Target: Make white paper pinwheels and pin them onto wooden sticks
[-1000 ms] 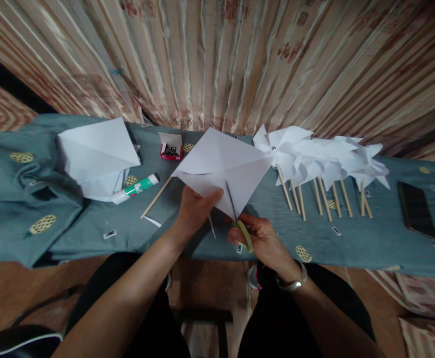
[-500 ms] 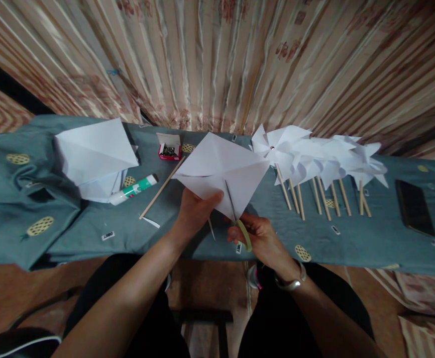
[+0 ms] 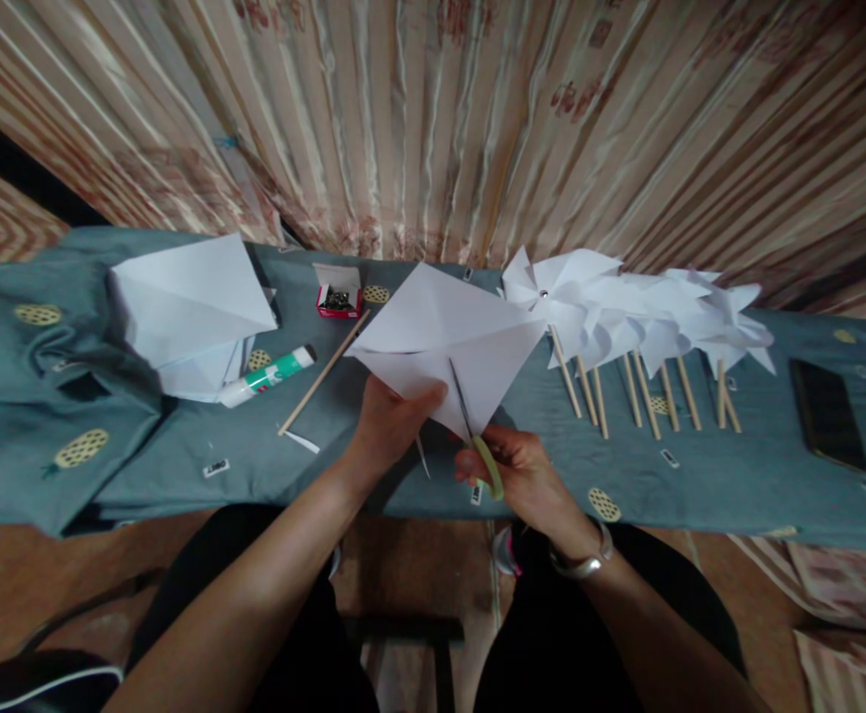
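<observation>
A creased square of white paper (image 3: 440, 317) is held up over the cloth, turned like a diamond, with a slit running in from its left corner. My left hand (image 3: 392, 421) pinches its near side, thumb on top and the other fingers hidden beneath. In my right hand (image 3: 518, 470) is a pair of scissors (image 3: 487, 467) with yellow-green handles. Their blades lie on the paper, pointing inward from the near corner. Below the sheet, between my hands, a thin white paper sliver shows.
On the green cloth (image 3: 374, 485) lie stacked paper sheets (image 3: 191, 297), a glue stick (image 3: 270, 374), a wooden stick (image 3: 324, 373) and a red box of small metal pieces (image 3: 339, 299). Several paper pinwheels (image 3: 574, 287) on sticks and a dark phone (image 3: 828, 414) are to the right. A curtain (image 3: 403, 119) hangs behind.
The paper's right corner has shifted slightly to the right and its near corner tilts a little. Both hands keep their grips, and the scissors have barely moved.
</observation>
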